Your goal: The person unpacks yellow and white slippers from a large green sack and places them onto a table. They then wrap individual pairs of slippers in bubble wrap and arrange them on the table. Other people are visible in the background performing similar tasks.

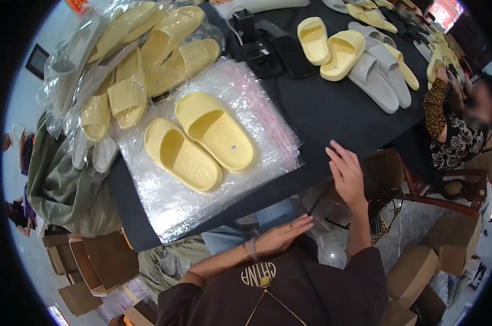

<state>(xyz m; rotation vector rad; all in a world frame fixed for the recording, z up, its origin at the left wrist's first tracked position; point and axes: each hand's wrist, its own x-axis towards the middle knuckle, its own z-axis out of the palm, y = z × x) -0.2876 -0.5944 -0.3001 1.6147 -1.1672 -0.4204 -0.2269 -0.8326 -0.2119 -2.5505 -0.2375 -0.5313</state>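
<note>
A pair of yellow slide sandals [224,141] rests on a stack of clear plastic bags [267,146] at the near side of the black table. My right hand [346,174] is raised by the table's front edge, to the right of the bags, its fingers stretched and nothing in them. Close to my chest, my left hand [284,234] lies flat with fingers extended, also holding nothing. It wears a ring and wristbands. Neither hand touches the slides.
Bagged yellow and grey slides [129,100] are heaped at the left. A phone [292,56] lies near a black device. More loose slides [373,81] line the right side, where another person [460,119] works. Cardboard boxes [409,274] stand on the floor.
</note>
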